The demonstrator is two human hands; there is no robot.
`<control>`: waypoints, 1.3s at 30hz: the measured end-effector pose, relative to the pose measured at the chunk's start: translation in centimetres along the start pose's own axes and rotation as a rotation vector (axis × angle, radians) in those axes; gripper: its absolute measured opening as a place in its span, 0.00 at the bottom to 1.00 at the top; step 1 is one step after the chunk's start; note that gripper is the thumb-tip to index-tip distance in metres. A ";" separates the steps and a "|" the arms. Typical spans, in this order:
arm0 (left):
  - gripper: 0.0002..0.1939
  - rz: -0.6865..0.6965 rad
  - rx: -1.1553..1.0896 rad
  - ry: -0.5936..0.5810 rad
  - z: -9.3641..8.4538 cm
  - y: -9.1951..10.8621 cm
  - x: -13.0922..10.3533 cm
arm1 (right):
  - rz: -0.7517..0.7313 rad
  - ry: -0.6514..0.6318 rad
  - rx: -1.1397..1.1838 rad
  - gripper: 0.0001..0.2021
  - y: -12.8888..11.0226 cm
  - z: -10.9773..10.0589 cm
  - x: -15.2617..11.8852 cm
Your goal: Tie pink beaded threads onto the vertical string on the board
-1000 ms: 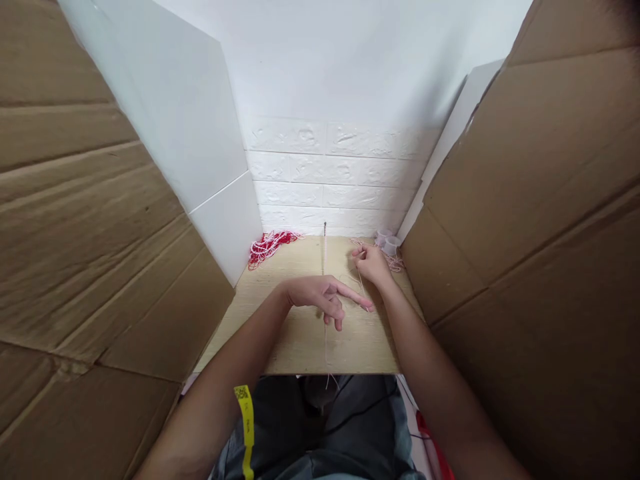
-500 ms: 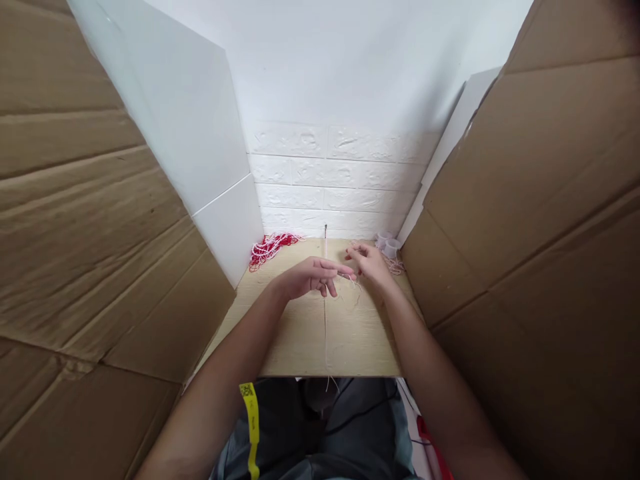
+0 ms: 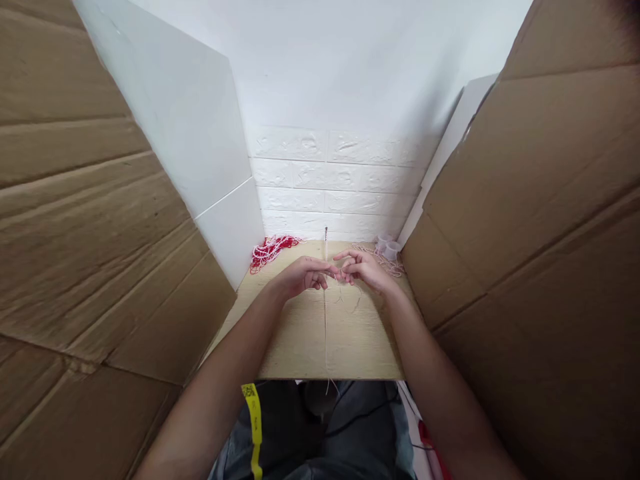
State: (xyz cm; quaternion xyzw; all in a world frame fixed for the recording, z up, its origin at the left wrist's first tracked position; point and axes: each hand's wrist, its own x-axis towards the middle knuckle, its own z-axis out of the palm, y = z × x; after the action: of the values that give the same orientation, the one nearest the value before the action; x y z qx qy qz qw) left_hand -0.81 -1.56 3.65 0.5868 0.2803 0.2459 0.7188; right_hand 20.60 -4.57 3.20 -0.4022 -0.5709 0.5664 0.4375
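Thread (image 3: 359, 301) is at the fingertips of both hands, above the middle of the surface (image 3: 300, 347), and its thin, pale, curly ends hang below the fingers. The left hand (image 3: 336, 270) has its thumb and forefinger closed together on the thread, while its other fingers are bent loosely. The right hand (image 3: 338, 264) meets it from the other side, forefinger stretched apart; whether its thumb grips the thread too, I cannot tell. A straight cord (image 3: 326, 333) runs under the left fingers, from a small dark hook (image 3: 326, 229) at the far edge to the near edge, where loose ends hang over. The surface is of pale, grained wood. At its far left corner lies a tangled red and white bundle (image 3: 273, 251); at the far right corner are translucent round cups (image 3: 391, 249) beside pale pink strands (image 3: 395, 268).
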 end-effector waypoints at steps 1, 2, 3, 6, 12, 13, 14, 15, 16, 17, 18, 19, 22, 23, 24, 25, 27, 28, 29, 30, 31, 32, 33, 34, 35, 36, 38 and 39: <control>0.16 -0.007 0.003 -0.001 0.0 0.1 0.0 | -0.001 0.015 -0.003 0.20 0.0 0.0 0.0; 0.16 -0.014 0.004 -0.003 0.1 0.1 0.0 | -0.003 0.022 0.000 0.19 -0.1 0.0 0.1; 0.16 -0.020 0.005 -0.005 0.1 0.2 -0.1 | -0.008 0.022 0.004 0.18 -0.1 -0.1 0.1; 0.15 -0.017 -0.003 -0.002 0.1 0.2 -0.1 | -0.033 -0.001 -0.012 0.14 -0.1 -0.2 0.1; 0.14 -0.006 -0.029 0.019 -0.2 -0.2 0.1 | -0.080 -0.098 -0.245 0.11 0.3 0.0 0.0; 0.14 -0.018 -0.026 0.011 -0.2 -0.2 0.1 | -0.075 -0.065 -0.273 0.11 0.4 0.0 0.0; 0.14 -0.033 -0.020 0.001 -0.3 -0.3 0.1 | -0.068 -0.018 -0.297 0.11 0.5 0.0 0.1; 0.14 -0.048 -0.014 -0.009 -0.3 -0.3 0.1 | -0.061 0.036 -0.321 0.11 0.6 0.0 0.2; 0.14 -0.061 -0.007 -0.016 -0.3 -0.3 0.1 | -0.060 0.092 -0.339 0.10 0.8 -0.1 0.4; 0.13 -0.070 0.000 -0.020 -0.3 -0.2 0.1 | -0.067 0.145 -0.353 0.10 1.0 -0.2 0.6; 0.13 -0.075 0.009 -0.021 -0.3 -0.2 0.1 | -0.078 0.191 -0.364 0.09 1.2 -0.4 0.8; 0.13 -0.075 0.018 -0.020 -0.3 -0.2 0.1 | -0.090 0.227 -0.372 0.08 1.4 -0.6 1.0; 0.12 -0.075 0.041 -0.028 -0.2 0.0 0.0 | -0.115 0.299 -0.413 0.07 1.9 -1.1 1.4; 0.13 -0.076 0.046 -0.032 -0.2 0.0 -0.1 | -0.117 0.314 -0.428 0.06 2.1 -1.2 1.5; 0.13 -0.077 0.050 -0.033 -0.1 0.1 -0.1 | -0.118 0.328 -0.439 0.06 2.2 -1.3 1.6; 0.13 -0.077 0.054 -0.033 0.0 0.1 -0.1 | -0.118 0.339 -0.447 0.06 2.3 -1.4 1.6; 0.13 -0.072 0.057 -0.034 0.1 0.2 -0.2 | -0.112 0.352 -0.460 0.06 2.4 -1.4 1.6; 0.13 -0.069 0.057 -0.036 0.1 0.2 -0.2 | -0.107 0.359 -0.464 0.06 2.4 -1.5 1.6; 0.13 -0.065 0.058 -0.037 0.2 0.3 -0.2 | -0.103 0.365 -0.469 0.06 2.4 -1.5 1.6; 0.12 -0.062 0.059 -0.038 0.2 0.3 -0.2 | -0.098 0.372 -0.473 0.06 2.4 -1.5 1.6; 0.12 -0.062 0.059 -0.040 0.2 0.2 -0.2 | -0.095 0.381 -0.477 0.05 2.4 -1.6 1.6; 0.12 -0.062 0.058 -0.039 0.2 0.2 -0.2 | -0.092 0.390 -0.479 0.05 2.4 -1.7 1.6; 0.12 -0.063 0.059 -0.038 0.2 0.2 -0.2 | -0.088 0.397 -0.480 0.05 2.4 -1.7 1.6; 0.12 -0.066 0.060 -0.037 0.2 0.2 -0.2 | -0.084 0.403 -0.480 0.05 2.4 -1.8 1.6; 0.12 -0.068 0.061 -0.037 0.2 0.2 -0.2 | -0.080 0.408 -0.478 0.05 2.5 -1.9 1.7; 0.12 -0.070 0.062 -0.038 0.2 0.2 -0.2 | -0.078 0.414 -0.476 0.05 2.5 -1.9 1.7; 0.12 -0.076 0.063 -0.046 0.2 0.1 -0.2 | -0.073 0.426 -0.475 0.05 2.6 -2.0 1.8; 0.12 -0.079 0.062 -0.052 0.1 0.1 -0.2 | -0.070 0.430 -0.477 0.05 2.6 -2.1 1.8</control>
State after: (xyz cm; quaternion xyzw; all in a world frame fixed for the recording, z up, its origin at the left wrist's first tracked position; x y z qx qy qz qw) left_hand -0.87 -1.79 3.82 0.6035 0.2920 0.1931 0.7164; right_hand 21.95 -2.14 0.60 -0.5841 -0.5956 0.3029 0.4609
